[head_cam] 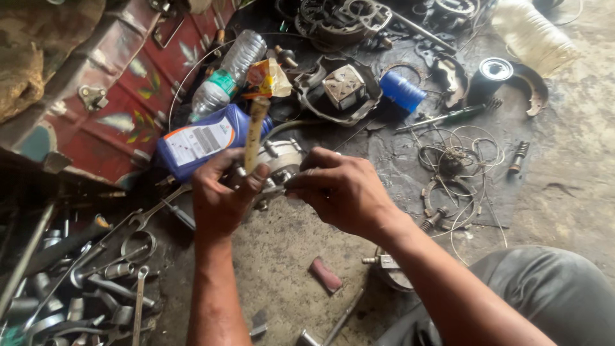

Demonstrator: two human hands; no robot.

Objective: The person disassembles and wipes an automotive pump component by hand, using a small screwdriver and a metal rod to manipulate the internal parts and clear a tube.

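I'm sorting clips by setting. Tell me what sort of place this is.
Probably a roadside repair workshop, with work done on the floor. Spanners lie piled, metal parts and wire are scattered over a grimy ground, and both hands hold a metal part.

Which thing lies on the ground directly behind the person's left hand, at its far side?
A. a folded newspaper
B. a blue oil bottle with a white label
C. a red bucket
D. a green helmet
B: behind the left hand, which grips a yellowish stick, lies a blue bottle on its side, with its white label facing up.
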